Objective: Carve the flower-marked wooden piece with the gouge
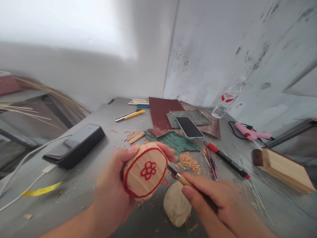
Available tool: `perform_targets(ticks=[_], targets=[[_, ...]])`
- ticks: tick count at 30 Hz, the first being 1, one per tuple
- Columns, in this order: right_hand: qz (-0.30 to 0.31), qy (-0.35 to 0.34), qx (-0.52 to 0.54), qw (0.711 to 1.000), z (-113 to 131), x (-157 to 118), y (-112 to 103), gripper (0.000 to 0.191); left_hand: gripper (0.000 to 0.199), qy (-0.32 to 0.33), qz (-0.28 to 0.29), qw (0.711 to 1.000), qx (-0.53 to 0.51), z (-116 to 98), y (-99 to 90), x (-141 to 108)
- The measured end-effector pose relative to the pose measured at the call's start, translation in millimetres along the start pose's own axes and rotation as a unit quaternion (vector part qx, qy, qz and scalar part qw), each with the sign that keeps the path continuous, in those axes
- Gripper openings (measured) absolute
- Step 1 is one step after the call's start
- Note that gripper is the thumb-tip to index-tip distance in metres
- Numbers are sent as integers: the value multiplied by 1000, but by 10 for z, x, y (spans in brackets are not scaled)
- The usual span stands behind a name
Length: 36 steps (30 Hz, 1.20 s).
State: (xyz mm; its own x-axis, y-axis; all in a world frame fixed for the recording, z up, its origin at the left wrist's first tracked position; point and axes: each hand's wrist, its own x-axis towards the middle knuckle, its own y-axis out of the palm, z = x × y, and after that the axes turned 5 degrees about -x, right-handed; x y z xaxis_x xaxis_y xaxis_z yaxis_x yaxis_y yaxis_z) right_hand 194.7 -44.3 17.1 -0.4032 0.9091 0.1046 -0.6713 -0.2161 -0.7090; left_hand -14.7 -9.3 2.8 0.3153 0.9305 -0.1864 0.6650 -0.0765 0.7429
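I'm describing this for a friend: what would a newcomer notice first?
Probably the red-edged wooden piece near the centre, held in the left hand, a red flower drawn on it. Next, the carving tool in the right hand, tip near the piece's right edge. Then the pink glue gun on the table at right.

Your left hand (114, 178) and right hand (213, 198) are both bare, your forearms (76, 223) bare too as far as they show, with a rounded thumbnail (187, 192) visible on your right.
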Motion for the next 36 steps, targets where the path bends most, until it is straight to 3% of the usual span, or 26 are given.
perform_targets(ticks=[6, 11, 17, 27, 32, 36], targets=[[-7, 4, -3, 1000, -18, -2, 33, 30, 45, 6, 8, 1000, -9, 9, 77, -11], [-33, -12, -9, 999, -8, -21, 52, 29, 51, -34, 26, 998, -44, 83, 135, -32], [5, -13, 1, 1000, -39, -25, 79, 29, 50, -32, 10, 998, -55, 116, 146, -37], [28, -2, -19, 999, -76, -44, 115, 38, 41, -57, 38, 996, -57, 166, 109, -75], [13, 10, -26, 1000, -26, -26, 100, 43, 41, -91, 89, 990, -54, 215, 68, -28], [22, 2, -7, 1000, -4, 9, -6, 42, 38, -62, 110, 991, -54, 135, 29, 14]])
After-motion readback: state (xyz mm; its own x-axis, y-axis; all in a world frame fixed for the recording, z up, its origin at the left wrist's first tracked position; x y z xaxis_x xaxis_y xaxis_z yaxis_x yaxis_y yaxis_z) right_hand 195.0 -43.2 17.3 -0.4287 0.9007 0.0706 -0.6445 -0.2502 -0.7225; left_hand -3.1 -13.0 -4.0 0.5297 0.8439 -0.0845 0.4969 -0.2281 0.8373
